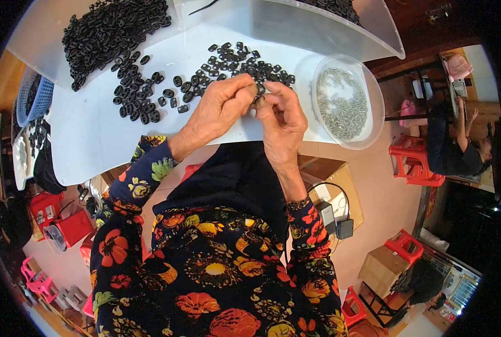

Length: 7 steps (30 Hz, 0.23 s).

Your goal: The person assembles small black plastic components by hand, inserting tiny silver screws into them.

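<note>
Over the near edge of the white tabletop, my left hand point(216, 106) and my right hand point(285, 121) meet fingertip to fingertip. Both are closed in a pinch around a small black plastic piece point(259, 96), mostly covered by the fingers. Just beyond them lies a scatter of small black blocks with holes point(239, 60). Larger black oval pieces with two holes point(131, 92) spread to the left of my left hand. Right of my right hand stands a round clear plastic tub point(378, 109) holding many short silver metal pins point(347, 121).
A heap of black oval pieces point(113, 33) fills a translucent bin at the back left; another translucent bin point(318, 33) stands back right. A blue basket point(41, 101) is at far left. Cardboard boxes point(348, 196) and red stools point(416, 160) stand below. Two people sit at right.
</note>
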Tool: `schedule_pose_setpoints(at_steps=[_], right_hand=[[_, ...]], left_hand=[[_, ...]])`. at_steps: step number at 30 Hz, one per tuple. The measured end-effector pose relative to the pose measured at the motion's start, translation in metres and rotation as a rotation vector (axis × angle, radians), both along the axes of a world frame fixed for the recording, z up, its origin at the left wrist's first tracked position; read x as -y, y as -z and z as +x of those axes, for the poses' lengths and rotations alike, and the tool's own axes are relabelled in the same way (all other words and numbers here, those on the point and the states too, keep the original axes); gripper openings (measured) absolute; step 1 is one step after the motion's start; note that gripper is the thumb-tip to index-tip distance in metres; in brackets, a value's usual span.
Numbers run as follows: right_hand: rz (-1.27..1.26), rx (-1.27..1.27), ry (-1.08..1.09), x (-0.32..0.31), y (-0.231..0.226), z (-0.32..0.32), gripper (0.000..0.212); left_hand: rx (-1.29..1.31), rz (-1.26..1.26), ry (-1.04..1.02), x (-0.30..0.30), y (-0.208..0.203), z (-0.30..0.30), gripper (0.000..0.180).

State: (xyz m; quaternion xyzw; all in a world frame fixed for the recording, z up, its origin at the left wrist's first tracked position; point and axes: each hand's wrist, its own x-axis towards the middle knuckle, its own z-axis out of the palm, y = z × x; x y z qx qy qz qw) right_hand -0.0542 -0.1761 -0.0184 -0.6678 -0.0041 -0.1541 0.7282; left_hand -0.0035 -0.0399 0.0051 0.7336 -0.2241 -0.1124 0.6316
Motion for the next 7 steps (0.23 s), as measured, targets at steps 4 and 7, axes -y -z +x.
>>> schedule_pose_setpoints(at_steps=[4,7], right_hand=[[-0.036,0.029,-0.004,0.0000,-0.0020,-0.0012,0.031],[-0.037,0.012,0.007,0.0006,-0.0029,-0.0015,0.033]], left_hand=[[-0.056,-0.065,-0.078,0.0033,0.0029,0.0009,0.023],[-0.099,-0.037,-0.045,0.0019,0.0036,0.0014,0.025]])
